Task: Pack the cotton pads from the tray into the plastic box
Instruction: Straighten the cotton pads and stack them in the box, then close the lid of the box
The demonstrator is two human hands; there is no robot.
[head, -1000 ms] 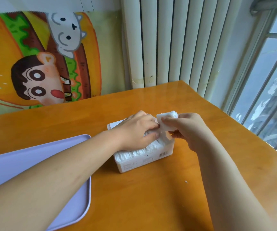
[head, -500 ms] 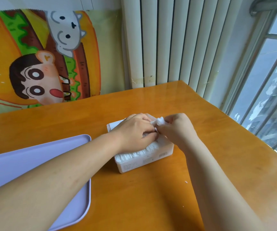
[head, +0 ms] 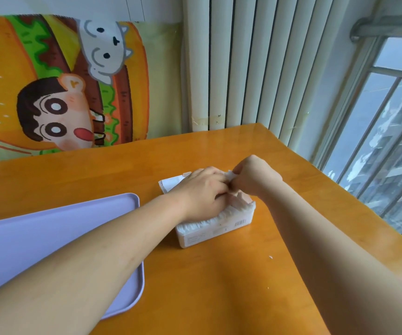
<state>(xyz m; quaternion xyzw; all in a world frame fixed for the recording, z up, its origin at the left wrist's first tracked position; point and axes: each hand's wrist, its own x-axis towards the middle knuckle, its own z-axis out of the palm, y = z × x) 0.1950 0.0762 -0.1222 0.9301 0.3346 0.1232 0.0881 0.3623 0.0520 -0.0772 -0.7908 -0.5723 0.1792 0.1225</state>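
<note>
Fingers (head: 238,175) of our right hand (head: 255,180) are pinching one cotton pad (head: 229,174) over the far-right end of the plastic box (head: 219,230); our left hand (head: 202,194), nearer, is pressing the packed row (head: 222,216), lying near-left to far-right; its grip is unclear.

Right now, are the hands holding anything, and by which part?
The right hand pinches a cotton pad by one edge, over the plastic box. The left hand rests on the packed pads; whether it grips any is unclear.
</note>
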